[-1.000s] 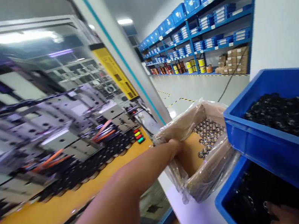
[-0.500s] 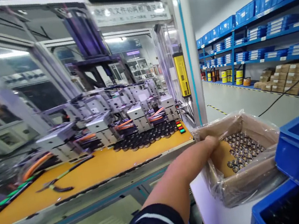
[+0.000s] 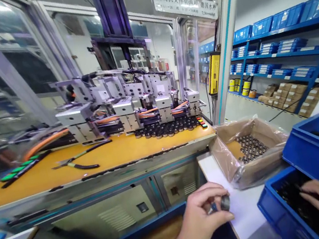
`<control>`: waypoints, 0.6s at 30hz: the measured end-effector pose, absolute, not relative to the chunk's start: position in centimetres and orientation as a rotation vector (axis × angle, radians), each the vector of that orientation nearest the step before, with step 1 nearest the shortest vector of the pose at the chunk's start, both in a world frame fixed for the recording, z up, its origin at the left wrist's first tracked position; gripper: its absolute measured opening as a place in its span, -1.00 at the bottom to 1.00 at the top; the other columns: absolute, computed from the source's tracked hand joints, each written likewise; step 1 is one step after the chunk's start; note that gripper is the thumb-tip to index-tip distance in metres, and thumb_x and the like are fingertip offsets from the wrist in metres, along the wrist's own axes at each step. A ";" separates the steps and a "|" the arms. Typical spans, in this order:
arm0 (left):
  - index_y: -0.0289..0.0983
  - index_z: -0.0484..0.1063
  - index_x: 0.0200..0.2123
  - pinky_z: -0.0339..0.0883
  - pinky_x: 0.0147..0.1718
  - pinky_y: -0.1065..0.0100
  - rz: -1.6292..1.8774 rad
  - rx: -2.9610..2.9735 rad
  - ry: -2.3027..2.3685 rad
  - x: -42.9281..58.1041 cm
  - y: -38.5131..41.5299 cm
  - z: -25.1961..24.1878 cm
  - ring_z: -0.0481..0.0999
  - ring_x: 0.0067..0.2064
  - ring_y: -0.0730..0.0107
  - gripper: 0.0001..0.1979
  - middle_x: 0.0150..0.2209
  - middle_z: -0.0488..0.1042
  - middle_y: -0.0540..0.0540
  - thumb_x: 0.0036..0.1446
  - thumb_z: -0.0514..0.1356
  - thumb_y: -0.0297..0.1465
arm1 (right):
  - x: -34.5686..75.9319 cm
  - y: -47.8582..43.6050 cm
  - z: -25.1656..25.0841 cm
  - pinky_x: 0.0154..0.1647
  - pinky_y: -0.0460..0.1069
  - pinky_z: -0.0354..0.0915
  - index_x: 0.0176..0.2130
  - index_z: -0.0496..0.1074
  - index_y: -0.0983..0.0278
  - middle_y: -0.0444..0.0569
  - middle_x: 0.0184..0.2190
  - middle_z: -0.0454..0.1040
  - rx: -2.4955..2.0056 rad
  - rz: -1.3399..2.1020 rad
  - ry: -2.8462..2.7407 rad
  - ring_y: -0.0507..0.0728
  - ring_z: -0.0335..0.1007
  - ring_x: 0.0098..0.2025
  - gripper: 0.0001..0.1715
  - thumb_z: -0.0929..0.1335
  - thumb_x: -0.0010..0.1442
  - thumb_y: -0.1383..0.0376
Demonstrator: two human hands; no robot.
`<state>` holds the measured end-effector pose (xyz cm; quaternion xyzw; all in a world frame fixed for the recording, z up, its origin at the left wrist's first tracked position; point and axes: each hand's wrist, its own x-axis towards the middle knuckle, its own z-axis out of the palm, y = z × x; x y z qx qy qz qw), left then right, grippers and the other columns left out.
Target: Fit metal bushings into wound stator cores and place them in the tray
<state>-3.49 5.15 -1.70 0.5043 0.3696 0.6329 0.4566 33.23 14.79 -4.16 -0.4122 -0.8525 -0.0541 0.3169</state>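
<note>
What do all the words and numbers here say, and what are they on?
"绕线机文件40" and, further along, "德国水": big top line of the white sign; its other characters are unclear.
White sign, lower line: too small and blurred.
Yellow box: print too small.
Shelf bins: labels too small.
Any other marks: too small or blurred.

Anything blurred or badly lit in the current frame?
Head view: frame post at far left is smeared; head view: small print on the sign is barely legible; head view: lower blue bin is dark inside; head view: metal part in the left hand is soft in detail.
</note>
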 end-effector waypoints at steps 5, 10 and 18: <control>-0.18 0.64 -0.32 0.37 -0.39 0.46 1.566 1.259 0.881 -4.3 2.0 -0.7 0.45 -0.41 0.49 -0.71 -0.26 0.56 -0.09 -0.23 0.49 -0.45 | 24.2 9.7 1.7 -0.27 -0.14 0.41 -0.25 0.45 0.27 -0.02 -0.30 0.44 -0.727 -0.037 -2.304 0.02 0.45 -0.28 -0.96 0.36 0.24 0.35; -0.17 0.62 -0.25 0.40 -0.33 0.46 1.496 1.218 0.885 -3.6 0.4 -1.2 0.49 -0.40 0.49 -0.70 -0.23 0.61 -0.11 -0.14 0.46 -0.47 | 17.3 4.4 2.4 -0.39 -0.14 0.37 -0.23 0.41 0.31 -0.03 -0.38 0.45 -0.445 -0.002 -2.288 0.00 0.41 -0.38 -0.93 0.31 0.29 0.40; -0.19 0.64 -0.28 0.46 -0.24 0.47 1.483 1.152 0.737 -2.3 -0.4 -2.0 0.58 -0.26 0.39 -0.69 -0.23 0.60 -0.12 -0.17 0.47 -0.52 | 17.1 3.2 1.2 -0.37 -0.11 0.39 -0.25 0.44 0.36 0.00 -0.40 0.49 -0.390 -0.019 -2.269 0.01 0.46 -0.36 -0.86 0.29 0.32 0.39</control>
